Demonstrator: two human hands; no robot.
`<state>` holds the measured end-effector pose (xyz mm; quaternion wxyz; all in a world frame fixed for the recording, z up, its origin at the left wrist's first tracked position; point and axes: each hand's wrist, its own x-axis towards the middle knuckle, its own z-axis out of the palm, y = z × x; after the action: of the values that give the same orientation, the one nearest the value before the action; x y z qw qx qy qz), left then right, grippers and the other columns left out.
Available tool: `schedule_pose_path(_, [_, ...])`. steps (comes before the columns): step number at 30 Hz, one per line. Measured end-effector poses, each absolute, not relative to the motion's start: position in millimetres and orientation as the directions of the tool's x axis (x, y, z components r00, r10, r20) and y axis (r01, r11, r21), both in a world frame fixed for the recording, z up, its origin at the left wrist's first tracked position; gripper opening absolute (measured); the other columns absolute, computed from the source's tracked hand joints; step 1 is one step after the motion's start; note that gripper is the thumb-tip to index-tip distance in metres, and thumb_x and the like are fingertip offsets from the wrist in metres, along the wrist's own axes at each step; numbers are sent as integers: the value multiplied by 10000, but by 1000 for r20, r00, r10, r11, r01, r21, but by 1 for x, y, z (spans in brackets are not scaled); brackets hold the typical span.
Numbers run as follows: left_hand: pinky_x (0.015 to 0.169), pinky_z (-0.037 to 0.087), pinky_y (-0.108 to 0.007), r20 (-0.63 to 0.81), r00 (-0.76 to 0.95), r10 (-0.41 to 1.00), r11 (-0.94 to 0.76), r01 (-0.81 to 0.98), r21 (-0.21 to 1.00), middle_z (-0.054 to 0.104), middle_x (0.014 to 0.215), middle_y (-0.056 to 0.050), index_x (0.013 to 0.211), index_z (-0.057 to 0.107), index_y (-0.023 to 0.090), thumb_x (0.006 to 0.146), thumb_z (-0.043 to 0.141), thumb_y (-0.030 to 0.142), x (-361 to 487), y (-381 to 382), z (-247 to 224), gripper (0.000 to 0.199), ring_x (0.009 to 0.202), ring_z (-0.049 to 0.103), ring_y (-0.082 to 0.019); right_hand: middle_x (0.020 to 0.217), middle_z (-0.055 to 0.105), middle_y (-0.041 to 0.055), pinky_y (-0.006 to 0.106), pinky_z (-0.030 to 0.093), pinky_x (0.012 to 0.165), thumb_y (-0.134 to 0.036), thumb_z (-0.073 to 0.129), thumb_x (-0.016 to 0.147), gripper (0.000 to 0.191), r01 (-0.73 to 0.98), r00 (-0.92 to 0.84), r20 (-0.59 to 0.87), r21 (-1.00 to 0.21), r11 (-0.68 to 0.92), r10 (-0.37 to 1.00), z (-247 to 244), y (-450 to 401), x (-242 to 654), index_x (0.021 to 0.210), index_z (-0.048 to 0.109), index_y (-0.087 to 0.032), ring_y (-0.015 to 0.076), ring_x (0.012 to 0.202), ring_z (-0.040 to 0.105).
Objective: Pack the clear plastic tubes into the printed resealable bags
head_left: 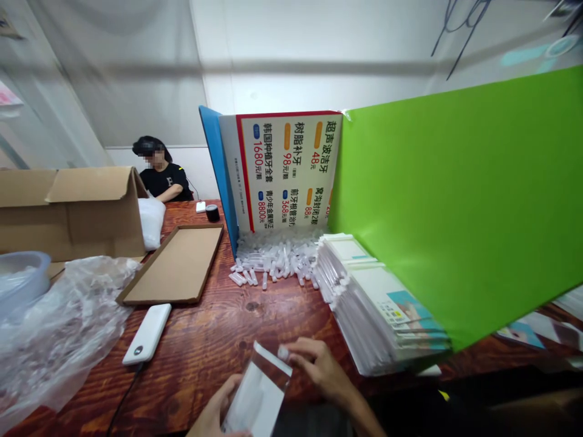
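at the near edge of the wooden table [218, 340], the left hand [221, 403] is clamped on the side of a clear packet [259, 391] with white inside, which tilts up toward the right. the right hand [319, 364] pinches a small whitish piece [283, 352] between thumb and finger, right at the packet's upper corner; i cannot tell whether the piece touches it. so the hands are apart, with the packet's top between them.

beyond them, a heap of small translucent tubes [282, 258] lies against a standing printed panel [286, 170], with a blue panel [218, 170] on its left and a big green board [455, 200] on its right. a stack of packed cards [378, 303] leans just in front of the green board. to the left are a white power bank [147, 334] with a black cable, a shallow cardboard tray [175, 264], crumpled clear plastic [68, 334] and a cardboard box [73, 218]. a person in black [166, 179] sits at the far end.
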<state>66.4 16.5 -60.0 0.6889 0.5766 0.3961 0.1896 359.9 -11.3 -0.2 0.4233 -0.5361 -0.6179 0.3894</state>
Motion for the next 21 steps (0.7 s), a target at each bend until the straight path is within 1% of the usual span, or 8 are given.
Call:
schedule_pose_path(2, [1237,173,-496,-316,606,730,270,170,948,434,1524,-198,1355,496,177,431,894,693,63,17,-63,1131,1459,286,-440,953,741,75,312,479,819,-454,618,925,319,351,47,102,-933,79,994,-1,-10,365,1088,786,-237,210,891,649])
schedule_pose_path(5, [1226,191,-492,-287,623,728,260,136,956,450,1509,-205,1362,494,163,434,910,666,65,18,-67,1135,1427,346,-431,806,729,54,290,479,732,-455,675,885,279,304,-38,54,-951,63,998,-6,-12,366,962,820,-230,182,763,640])
schedule_pose_path(8, [1160,307,-472,-255,692,675,257,104,961,533,1432,-183,1361,514,153,513,914,603,73,22,-65,1039,1349,453,-404,685,665,15,230,432,548,-491,738,820,311,111,-104,27,-993,38,994,-16,-14,361,817,813,-190,124,587,583])
schedule_pose_path(11, [1086,381,-422,-235,734,637,252,90,964,581,1378,-151,1351,546,153,569,905,564,81,24,-60,954,1285,508,-374,832,669,20,194,379,416,-511,730,820,353,-102,-173,-50,-992,-68,984,-23,-19,357,878,780,-167,74,473,541])
schedule_pose_path(13, [1056,398,-407,-221,744,631,243,82,967,603,1347,-142,1339,562,152,566,899,578,84,25,-56,945,1243,535,-366,960,676,49,215,472,482,-500,694,857,355,-184,-282,-71,-975,-126,957,-26,-23,359,939,764,-162,98,545,619])
schedule_pose_path(15, [1062,395,-409,-217,760,613,241,81,967,619,1321,-135,1334,570,153,568,894,581,87,25,-52,935,1234,542,-365,941,693,54,260,542,606,-482,670,883,344,-229,-360,-96,-955,-187,928,-29,-27,362,1008,733,-167,144,658,683])
schedule_pose_path(18, [1103,371,-428,-253,770,586,233,139,963,624,1327,-124,1323,583,164,564,902,548,90,23,-44,909,1268,523,-376,716,704,10,261,521,568,-476,714,841,343,-271,-341,-185,-919,-285,922,-35,-31,363,1014,672,-183,156,584,667])
schedule_pose_path(21, [1122,356,-447,-293,745,599,207,209,956,613,1357,-121,1319,595,169,550,901,553,97,21,-37,913,1286,505,-389,623,689,-10,241,456,538,-452,865,646,377,-200,-193,-239,-940,-277,952,-43,-31,357,828,709,-161,140,534,609])
